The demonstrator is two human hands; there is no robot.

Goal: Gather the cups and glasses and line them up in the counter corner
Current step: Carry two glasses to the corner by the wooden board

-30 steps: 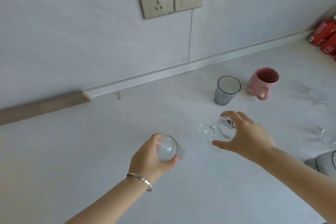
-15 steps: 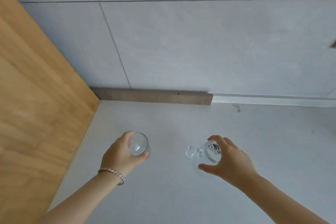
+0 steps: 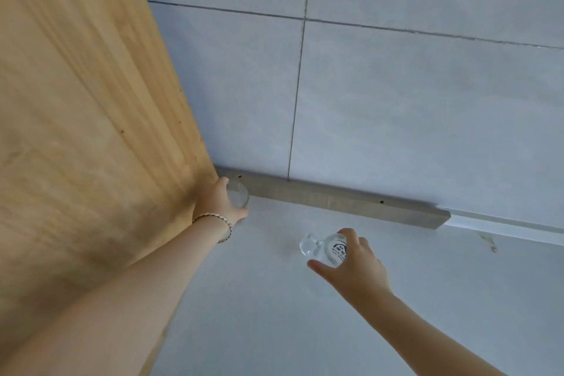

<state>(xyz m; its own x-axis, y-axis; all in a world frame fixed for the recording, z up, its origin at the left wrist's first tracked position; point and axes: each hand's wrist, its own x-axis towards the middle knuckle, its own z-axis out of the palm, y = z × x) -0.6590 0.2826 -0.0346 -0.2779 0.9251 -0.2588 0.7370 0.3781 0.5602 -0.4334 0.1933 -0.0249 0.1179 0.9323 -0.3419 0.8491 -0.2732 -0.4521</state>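
My left hand (image 3: 215,201), with a bracelet on its wrist, grips a small clear glass (image 3: 238,195) right in the counter corner, where the wooden panel meets the tiled wall. Whether the glass rests on the counter I cannot tell. My right hand (image 3: 351,262) holds a clear glass mug (image 3: 331,249) with a dark printed logo from above. Its handle (image 3: 308,245) points left. The mug is to the right of the corner and nearer to me, close over the white counter (image 3: 274,314).
A tall wooden panel (image 3: 76,131) closes off the left side. A grey wooden strip (image 3: 335,200) runs along the foot of the tiled wall (image 3: 396,101), followed by a white strip to the right.
Both hands carried their glasses left and forward. The left hand has reached into the corner with its glass; the right hand with the mug follows behind. The view has swung left toward the corner.
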